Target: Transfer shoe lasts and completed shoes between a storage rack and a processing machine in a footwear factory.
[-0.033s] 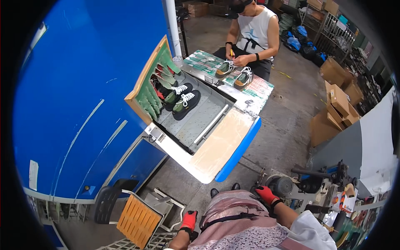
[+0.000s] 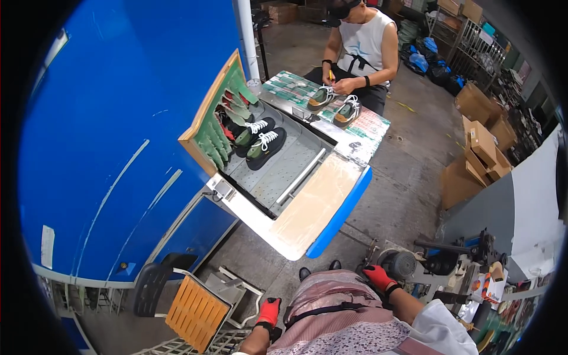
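My left hand (image 2: 269, 312), in a red glove, hangs low beside the white frame of a chair (image 2: 197, 312); its fingers are curled in and nothing shows in them. In a matching red glove, my right hand (image 2: 378, 276) is next to a machine's grey motor (image 2: 400, 264), its fingers loosely extended and apparently empty. Ahead of me, a pair of black and green shoes (image 2: 265, 148) with white laces lies on the perforated metal bed of a workstation (image 2: 307, 195). Its wood-framed flap (image 2: 207, 112), hung with torn green strips, stands raised.
Across the workstation a seated person (image 2: 361, 53) works with both hands at the laces of one of two shoes (image 2: 347, 111). A blue wall (image 2: 118, 148) rises on the left. Cardboard boxes (image 2: 479, 145) lie at right, with dark bags (image 2: 435, 68) farther back.
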Tool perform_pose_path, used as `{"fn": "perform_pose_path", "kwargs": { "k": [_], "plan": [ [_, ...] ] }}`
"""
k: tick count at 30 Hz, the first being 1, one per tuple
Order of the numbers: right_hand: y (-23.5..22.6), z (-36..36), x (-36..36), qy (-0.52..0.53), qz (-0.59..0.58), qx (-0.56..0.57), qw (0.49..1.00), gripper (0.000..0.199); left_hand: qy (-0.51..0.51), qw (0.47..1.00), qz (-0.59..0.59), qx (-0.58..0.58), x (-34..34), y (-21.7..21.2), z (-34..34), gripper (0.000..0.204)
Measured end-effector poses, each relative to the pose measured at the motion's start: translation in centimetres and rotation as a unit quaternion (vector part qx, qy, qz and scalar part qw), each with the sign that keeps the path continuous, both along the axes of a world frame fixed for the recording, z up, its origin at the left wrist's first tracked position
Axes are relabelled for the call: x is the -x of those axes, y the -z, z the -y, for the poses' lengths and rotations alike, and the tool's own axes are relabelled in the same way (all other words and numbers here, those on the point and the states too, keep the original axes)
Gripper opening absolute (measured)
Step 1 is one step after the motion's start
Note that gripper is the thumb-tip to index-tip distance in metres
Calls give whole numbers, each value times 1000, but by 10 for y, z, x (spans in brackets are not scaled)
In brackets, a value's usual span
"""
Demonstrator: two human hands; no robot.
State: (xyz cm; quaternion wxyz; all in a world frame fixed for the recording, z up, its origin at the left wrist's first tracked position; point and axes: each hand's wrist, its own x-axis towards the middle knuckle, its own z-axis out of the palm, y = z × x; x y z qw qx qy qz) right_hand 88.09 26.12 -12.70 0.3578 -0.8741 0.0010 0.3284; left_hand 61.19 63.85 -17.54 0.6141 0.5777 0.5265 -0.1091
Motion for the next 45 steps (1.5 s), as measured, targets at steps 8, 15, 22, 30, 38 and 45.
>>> {"fn": "perform_pose_path", "kwargs": {
  "k": [8, 15, 22, 30, 38, 45],
  "plan": [
    [19, 14, 12, -35, 4, 23, 999, 31, 4, 1000, 1, -15, -1, 17, -1, 24],
    [8, 0, 5, -105, 42, 30, 993, 31, 116, 981, -95, -126, 37, 72, -1, 36],
    [11, -9, 1, -156, 59, -4, 986, 27, 96, 988, -76, -99, 29, 40, 1, 37],
    [22, -5, 5, -103, 31, 23, 994, 30, 51, 994, -78, -53, 34, 81, -5, 32],
    [26, 3, 15, -59, -21, 12, 998, 36, 59, 996, -39, -56, 22, 40, 1, 26],
    [20, 3, 21, -46, -17, 17, 999, 34, 73, 993, -39, -85, -11, -44, 7, 25]
  ]
}}
